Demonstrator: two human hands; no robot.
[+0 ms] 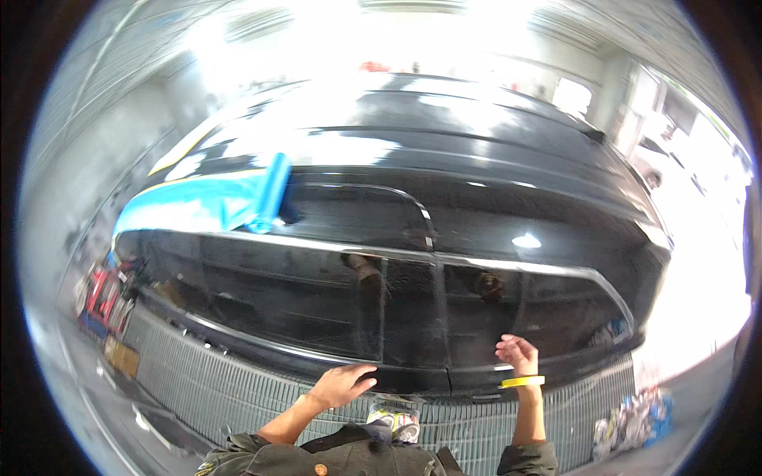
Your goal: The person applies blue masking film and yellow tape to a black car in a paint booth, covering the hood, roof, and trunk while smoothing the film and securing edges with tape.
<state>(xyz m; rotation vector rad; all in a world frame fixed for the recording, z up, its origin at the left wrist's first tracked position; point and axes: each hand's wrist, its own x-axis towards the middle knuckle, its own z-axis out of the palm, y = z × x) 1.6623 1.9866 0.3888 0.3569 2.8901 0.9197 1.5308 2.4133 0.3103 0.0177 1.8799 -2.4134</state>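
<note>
A black car (516, 210) stands side-on before me, its dark side windows (278, 289) framed by bright trim. Blue plastic film (186, 204) covers part of its upper left, ending in an upright blue roll (275, 190). My left hand (343, 386) hovers near the lower door, fingers stretched and thumb apart, with nothing visible in it. My right hand (517, 354) is raised in front of the right-hand window, fingers loosely bent and no object visible in them. Around the right wrist sits a yellow band (522, 381).
Ribbed grating (238, 397) covers the floor beneath me. Crumpled plastic and paper (631, 424) lies heaped at the lower right. At left are a red item (103, 293) and a cardboard box (121, 357). Another car (655, 163) stands beyond the bright opening at right.
</note>
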